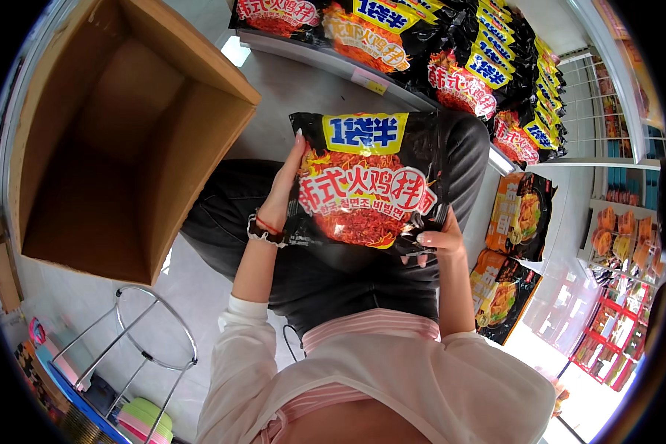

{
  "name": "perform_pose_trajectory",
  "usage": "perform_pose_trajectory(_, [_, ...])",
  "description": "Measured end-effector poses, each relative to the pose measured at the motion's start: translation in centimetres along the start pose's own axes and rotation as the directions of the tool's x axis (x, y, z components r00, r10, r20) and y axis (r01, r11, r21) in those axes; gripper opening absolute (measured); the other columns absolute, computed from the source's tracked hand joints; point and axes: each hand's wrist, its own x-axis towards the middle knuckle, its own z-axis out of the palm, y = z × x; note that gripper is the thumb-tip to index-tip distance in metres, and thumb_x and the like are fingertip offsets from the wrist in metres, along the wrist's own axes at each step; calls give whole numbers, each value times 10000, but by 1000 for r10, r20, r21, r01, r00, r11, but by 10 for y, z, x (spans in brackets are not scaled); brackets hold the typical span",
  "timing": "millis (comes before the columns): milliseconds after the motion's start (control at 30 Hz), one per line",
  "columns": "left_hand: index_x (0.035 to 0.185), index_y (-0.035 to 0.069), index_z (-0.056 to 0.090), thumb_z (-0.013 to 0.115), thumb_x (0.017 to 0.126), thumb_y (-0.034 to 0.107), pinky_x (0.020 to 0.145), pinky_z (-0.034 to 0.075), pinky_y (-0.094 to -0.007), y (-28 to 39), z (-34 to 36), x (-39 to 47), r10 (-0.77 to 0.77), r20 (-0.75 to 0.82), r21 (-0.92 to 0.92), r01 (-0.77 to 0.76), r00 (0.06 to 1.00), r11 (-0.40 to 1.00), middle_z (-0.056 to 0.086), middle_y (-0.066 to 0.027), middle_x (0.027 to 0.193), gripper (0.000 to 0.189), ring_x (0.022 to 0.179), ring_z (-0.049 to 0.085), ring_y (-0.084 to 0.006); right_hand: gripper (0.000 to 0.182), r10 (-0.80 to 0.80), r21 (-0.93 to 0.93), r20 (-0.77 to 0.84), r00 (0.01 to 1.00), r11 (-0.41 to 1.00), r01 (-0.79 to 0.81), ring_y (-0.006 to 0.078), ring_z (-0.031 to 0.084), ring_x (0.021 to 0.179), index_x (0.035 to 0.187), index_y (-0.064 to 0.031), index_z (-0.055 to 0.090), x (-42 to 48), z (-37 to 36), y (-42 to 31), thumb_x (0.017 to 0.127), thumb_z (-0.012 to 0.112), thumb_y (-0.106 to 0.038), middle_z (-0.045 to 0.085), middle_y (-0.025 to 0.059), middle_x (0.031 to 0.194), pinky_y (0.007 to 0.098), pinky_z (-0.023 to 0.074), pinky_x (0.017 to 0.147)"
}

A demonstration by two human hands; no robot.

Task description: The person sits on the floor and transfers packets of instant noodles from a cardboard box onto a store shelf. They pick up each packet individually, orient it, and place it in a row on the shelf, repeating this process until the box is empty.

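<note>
A black packet of instant noodles (366, 183) with a yellow-and-blue brand patch and a picture of red noodles lies face up between both hands, above the person's lap. My left hand (283, 183) grips its left edge, thumb on the front near the upper corner. At the lower right corner, my right hand (444, 238) holds it with the thumb on top and fingertips showing below. Rows of similar black noodle packets (460, 83) stand on a shelf in front. Left of the knees is a cardboard box (161, 166), its open side showing a dark inside.
A metal shelf edge (333, 61) with a price tag runs ahead. Orange-and-black noodle packs (513, 216) stand to the right. A round chrome stool frame (156, 327) is at the lower left. Wire racks with goods (616, 311) are at the far right.
</note>
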Motion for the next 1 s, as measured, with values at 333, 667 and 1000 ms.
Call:
perform_pose_trajectory(333, [1176, 23, 524, 504, 910, 404, 911, 374, -230, 1, 8, -5, 29, -56, 148, -20, 998, 989, 543, -21, 1155, 465, 1042, 493, -79, 292, -405, -571, -248, 880, 795, 205, -2, 403, 600, 669, -6, 546, 23, -20, 3, 905, 532, -176, 524, -63, 635, 192, 327, 522])
perform_pose_trajectory(667, [670, -43, 461, 336, 973, 386, 545, 330, -303, 10, 16, 4, 445, 47, 794, -304, 894, 526, 448, -15, 566, 540, 591, 377, -89, 387, -559, -853, -235, 795, 510, 106, 19, 284, 531, 565, -9, 435, 22, -10, -7, 911, 530, -154, 356, -84, 526, 249, 236, 440])
perform_pose_trajectory(1000, [881, -48, 620, 352, 977, 368, 729, 418, -240, 8, 4, 7, 230, 98, 397, -250, 968, 883, 625, -10, 833, 505, 770, 507, -51, 472, -353, -564, -206, 913, 805, 183, 130, 518, 985, 1125, 21, 426, 36, -32, -14, 811, 650, -252, 565, 62, 1032, 271, 398, 873])
